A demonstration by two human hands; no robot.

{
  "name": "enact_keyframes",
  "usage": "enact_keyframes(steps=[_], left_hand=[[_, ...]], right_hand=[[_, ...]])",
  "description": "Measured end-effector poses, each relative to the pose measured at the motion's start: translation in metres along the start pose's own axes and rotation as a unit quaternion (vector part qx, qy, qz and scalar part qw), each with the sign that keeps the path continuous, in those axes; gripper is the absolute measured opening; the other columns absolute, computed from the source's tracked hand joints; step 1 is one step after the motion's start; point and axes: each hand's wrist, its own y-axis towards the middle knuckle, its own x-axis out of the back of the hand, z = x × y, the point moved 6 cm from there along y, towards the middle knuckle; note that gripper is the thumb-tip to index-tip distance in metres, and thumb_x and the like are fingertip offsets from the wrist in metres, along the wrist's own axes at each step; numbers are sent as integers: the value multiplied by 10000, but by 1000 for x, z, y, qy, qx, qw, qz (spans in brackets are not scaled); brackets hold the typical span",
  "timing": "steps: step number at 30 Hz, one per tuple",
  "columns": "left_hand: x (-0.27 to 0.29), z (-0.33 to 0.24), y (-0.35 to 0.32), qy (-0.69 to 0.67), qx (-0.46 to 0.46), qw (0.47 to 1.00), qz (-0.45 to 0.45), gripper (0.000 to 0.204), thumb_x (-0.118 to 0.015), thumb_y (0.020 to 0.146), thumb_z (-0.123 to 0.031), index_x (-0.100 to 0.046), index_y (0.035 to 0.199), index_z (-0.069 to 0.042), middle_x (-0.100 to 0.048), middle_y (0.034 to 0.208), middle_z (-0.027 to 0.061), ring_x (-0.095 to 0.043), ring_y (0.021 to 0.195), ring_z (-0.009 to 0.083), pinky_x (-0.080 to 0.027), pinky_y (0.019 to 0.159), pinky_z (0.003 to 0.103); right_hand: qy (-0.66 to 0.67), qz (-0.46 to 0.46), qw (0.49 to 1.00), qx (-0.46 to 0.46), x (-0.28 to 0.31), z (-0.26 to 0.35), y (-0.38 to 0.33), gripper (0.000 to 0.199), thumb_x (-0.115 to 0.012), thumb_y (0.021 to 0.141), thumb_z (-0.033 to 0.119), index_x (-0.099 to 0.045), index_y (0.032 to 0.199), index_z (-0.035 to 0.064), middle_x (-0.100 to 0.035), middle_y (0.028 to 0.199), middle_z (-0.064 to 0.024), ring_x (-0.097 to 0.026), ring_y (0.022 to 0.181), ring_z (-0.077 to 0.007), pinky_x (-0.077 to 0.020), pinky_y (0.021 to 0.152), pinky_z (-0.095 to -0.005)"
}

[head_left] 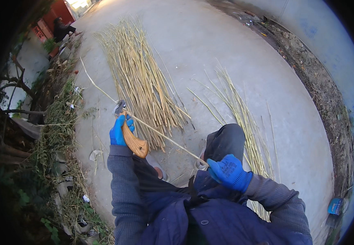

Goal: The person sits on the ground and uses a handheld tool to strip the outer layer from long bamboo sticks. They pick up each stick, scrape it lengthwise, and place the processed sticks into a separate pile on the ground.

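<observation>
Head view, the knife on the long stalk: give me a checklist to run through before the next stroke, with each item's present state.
1. Left hand closed on the wooden-handled knife: ok.
2. Right hand gripping the near end of the long stalk: ok.
3. Knife head meeting the stalk: ok, they cross near the left hand.
4. Both hands gloved: ok, blue gloves.
5. Right hand away from the knife head: ok, it holds the stalk's other end.
6. Blade edge facing away from the knee: cannot tell.
</observation>
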Motion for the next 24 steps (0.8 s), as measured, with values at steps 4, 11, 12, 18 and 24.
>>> enact_keyframes(steps=[4,11,12,18,24], left_hand=[[40,-20,6,5,-96,986,-138,522,-661,904,-344,-556,1282,0,-640,1139,115,-611,948,197,-525,816,340],[-57,32,-35,1,-44,999,31,397,-633,940,-250,-591,1217,31,-685,1035,123,-636,698,174,-558,604,293],[-75,43,-43,-6,-35,998,47,390,-637,939,-253,-597,1198,36,-683,1042,125,-647,696,184,-559,588,299],[-111,61,-74,40,-1,999,22,381,-646,933,-270,-616,1158,36,-689,840,149,-668,658,206,-570,580,310],[-84,24,-59,99,35,992,77,372,-636,937,-258,-616,1166,34,-691,842,158,-668,656,200,-576,591,303]], right_hand=[[64,84,990,-96,27,-2,-49,337,-624,843,176,-589,1155,51,-622,685,-132,-606,572,-332,-475,537,-448],[412,108,870,-247,5,-17,18,441,-587,930,267,-531,1314,57,-683,826,-154,-685,691,-269,-536,654,-383],[451,121,849,-248,-4,-19,36,442,-576,946,293,-530,1317,57,-677,812,-143,-678,674,-248,-531,644,-370],[403,86,879,-240,-35,-28,86,243,-532,971,272,-596,1038,47,-594,672,-140,-625,584,-270,-494,560,-380],[170,-11,984,-59,5,-9,23,77,-594,898,117,-580,959,71,-550,601,-117,-582,516,-304,-460,488,-388]])
